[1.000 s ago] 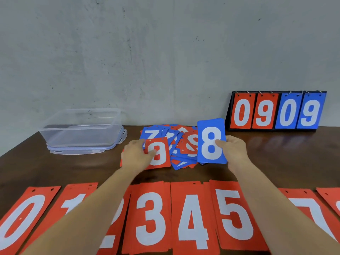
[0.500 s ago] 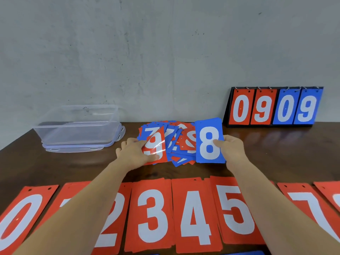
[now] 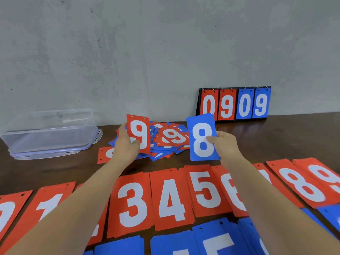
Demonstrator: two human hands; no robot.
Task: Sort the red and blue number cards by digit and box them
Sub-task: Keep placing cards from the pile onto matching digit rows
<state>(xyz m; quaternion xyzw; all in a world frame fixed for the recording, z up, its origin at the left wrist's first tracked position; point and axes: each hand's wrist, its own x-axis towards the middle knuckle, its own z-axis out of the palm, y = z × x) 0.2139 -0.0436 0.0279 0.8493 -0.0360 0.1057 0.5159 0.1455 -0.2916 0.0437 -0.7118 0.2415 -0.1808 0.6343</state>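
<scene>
Head view. The left hand (image 3: 125,146) pinches a red 9 card (image 3: 140,133) near its lower left edge, thumb on the face. The right hand (image 3: 225,144) pinches a blue 8 card (image 3: 202,140) by its right edge. Both cards are raised above the table (image 3: 276,140), long axis near vertical, digits upright and facing the camera.

Between the hands, a loose pile (image 3: 169,142) of red and blue cards lies at mixed angles, with most digits covered. A single red card (image 3: 103,155) lies flat just left of the pile, long axis crosswise, partly hidden by the left wrist.

Nearer the camera, a red row (image 3: 171,199) lies face up in digit order, long axes running away from the camera and punch holes at the far ends. The forearms hide most of the 2 and 7. A blue row (image 3: 217,242) below it is cut off by the frame.

The table is dark brown wood. A clear plastic box (image 3: 49,133) stands at far left. A flip scoreboard (image 3: 235,103) reading 0 9 0 9 stands against the plain grey wall (image 3: 128,52).
</scene>
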